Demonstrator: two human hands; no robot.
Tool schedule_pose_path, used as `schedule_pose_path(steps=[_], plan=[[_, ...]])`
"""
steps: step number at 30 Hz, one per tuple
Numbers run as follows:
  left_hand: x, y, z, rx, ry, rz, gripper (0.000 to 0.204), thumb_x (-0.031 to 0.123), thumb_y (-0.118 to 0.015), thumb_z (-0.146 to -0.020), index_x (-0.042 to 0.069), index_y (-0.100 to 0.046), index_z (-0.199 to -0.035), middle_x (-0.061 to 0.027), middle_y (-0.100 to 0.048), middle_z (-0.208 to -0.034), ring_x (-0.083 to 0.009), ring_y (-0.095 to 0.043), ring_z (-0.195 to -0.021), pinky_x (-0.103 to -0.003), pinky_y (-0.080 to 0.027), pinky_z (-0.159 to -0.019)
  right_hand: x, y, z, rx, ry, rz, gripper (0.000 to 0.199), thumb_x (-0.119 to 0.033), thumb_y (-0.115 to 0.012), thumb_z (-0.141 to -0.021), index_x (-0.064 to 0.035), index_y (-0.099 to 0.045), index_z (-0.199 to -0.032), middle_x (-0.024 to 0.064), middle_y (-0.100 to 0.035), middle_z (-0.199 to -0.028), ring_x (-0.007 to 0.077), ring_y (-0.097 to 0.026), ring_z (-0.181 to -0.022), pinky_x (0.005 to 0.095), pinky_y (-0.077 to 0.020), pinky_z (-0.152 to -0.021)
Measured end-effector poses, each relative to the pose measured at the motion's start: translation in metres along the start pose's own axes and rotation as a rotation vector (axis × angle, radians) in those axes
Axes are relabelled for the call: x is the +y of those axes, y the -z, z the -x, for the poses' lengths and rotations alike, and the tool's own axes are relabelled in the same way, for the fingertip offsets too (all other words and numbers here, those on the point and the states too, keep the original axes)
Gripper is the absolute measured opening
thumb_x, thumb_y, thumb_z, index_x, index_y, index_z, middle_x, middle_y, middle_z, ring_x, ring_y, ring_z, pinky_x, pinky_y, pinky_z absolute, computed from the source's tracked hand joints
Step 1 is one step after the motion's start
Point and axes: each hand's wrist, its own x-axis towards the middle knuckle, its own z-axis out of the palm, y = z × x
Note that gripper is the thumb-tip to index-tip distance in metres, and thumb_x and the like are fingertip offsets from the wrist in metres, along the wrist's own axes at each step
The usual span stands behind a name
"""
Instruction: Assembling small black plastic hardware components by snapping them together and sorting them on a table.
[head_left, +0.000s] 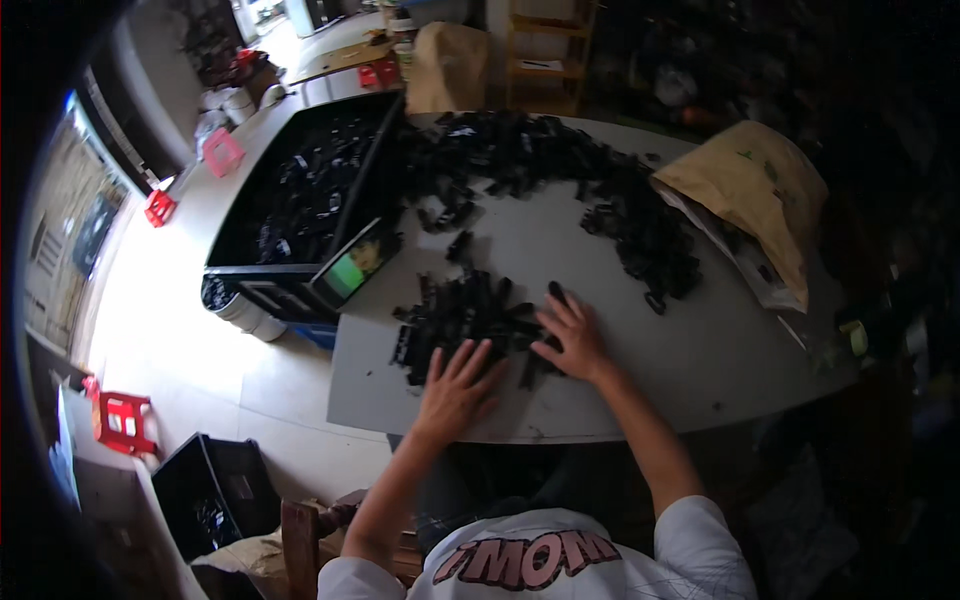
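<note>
A small heap of black plastic pieces (455, 310) lies near the front left of the grey-white table (590, 415). At the heap's near edge rests my left hand (460, 388), its fingers spread and stretched forward. My right hand (575, 340) is on the heap's right side, fingers apart, with one dark piece (556, 291) by its fingertips. Neither hand grips anything that I can see. Farther back, a larger band of similar black pieces (530, 150) curves across the table and down its right side. The pieces are too dark to tell their exact kind.
A big black crate (240, 272) full of such pieces stands at the table's left, with a lit phone-like screen (352, 268) leaning by it. On the right lies an open brown sack (750, 190). Red stools (125, 422) and another black crate (215, 490) stand on the floor.
</note>
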Motion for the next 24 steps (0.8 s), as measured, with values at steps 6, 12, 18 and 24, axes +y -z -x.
schedule_pose_path(steps=[6, 12, 18, 24], plan=[[-0.031, 0.018, 0.007, -0.020, -0.043, -0.058, 0.059, 0.034, -0.062, -0.082, 0.025, -0.043, -0.137, -0.0085, -0.028, -0.149, -0.0277, -0.023, -0.138, -0.054, -0.015, -0.110, -0.018, 0.020, 0.028, 0.067, 0.101, 0.012, 0.050, -0.038, -0.062, -0.082, -0.0120, -0.056, -0.125, 0.0124, -0.041, -0.138, 0.0363, -0.033, -0.129, 0.0495, -0.0252, -0.105], [-0.027, 0.011, 0.030, 0.192, 0.022, 0.083, 0.052, 0.016, -0.063, -0.076, 0.014, -0.054, -0.127, -0.0128, -0.039, -0.140, -0.0329, -0.035, -0.130, -0.053, -0.023, -0.107, 0.068, 0.068, 0.041, 0.416, -0.466, 0.266, 0.030, -0.017, -0.062, -0.085, -0.0037, -0.056, -0.111, 0.0135, -0.050, -0.116, 0.0324, -0.051, -0.105, 0.0406, -0.0484, -0.080], [-0.001, 0.004, 0.036, 0.327, 0.020, 0.200, 0.038, 0.008, -0.063, -0.075, 0.011, -0.062, -0.112, -0.0128, -0.053, -0.122, -0.0318, -0.050, -0.111, -0.044, -0.041, -0.094, 0.063, 0.063, 0.050, 0.258, -0.450, 0.264, 0.018, -0.006, -0.064, -0.081, -0.0029, -0.053, -0.095, 0.0118, -0.052, -0.109, 0.0358, -0.058, -0.090, 0.0410, -0.0500, -0.071], [0.040, -0.013, 0.014, 0.317, -0.103, 0.359, 0.032, 0.007, -0.062, -0.074, 0.008, -0.061, -0.106, -0.0119, -0.055, -0.114, -0.0306, -0.053, -0.099, -0.040, -0.044, -0.085, 0.028, 0.065, 0.078, 0.361, -0.496, -0.287, 0.030, -0.008, -0.058, -0.088, -0.0035, -0.050, -0.117, 0.0103, -0.051, -0.112, 0.0196, -0.056, -0.086, 0.0333, -0.0492, -0.069]])
